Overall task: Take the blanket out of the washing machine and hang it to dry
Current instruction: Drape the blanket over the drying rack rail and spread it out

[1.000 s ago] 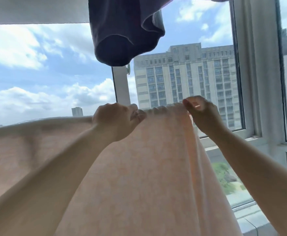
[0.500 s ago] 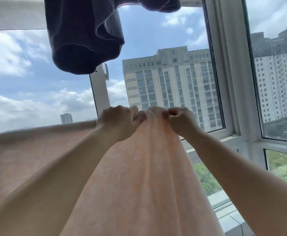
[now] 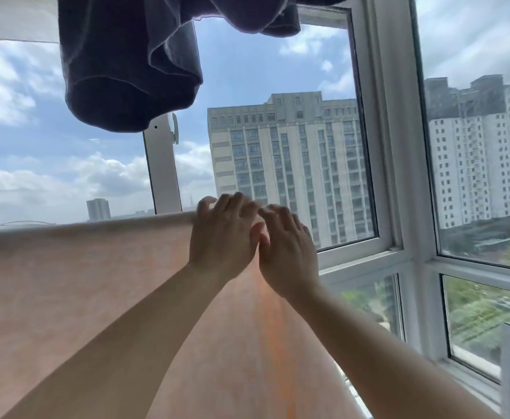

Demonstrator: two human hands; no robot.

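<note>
A pale peach blanket [image 3: 81,282] hangs in front of me, its top edge running level from the far left to the middle of the view. My left hand [image 3: 222,234] lies over that top edge at its right end, fingers loosely spread. Right beside it, my right hand [image 3: 287,249] rests on the blanket's right corner with its fingers relaxed, touching my left hand. Whatever carries the blanket's top edge is hidden under the cloth. The blanket's lower part runs out of view at the bottom.
A dark navy cloth [image 3: 127,65] hangs overhead at upper left. Behind the blanket stands a white-framed window [image 3: 365,146], with a second pane [image 3: 474,146] angled at the right and a sill below. Tall buildings and sky lie outside.
Both hands have let go of the bunched top edge they were pinching and now lie loosely on it, close together. The view has swung to the right.
</note>
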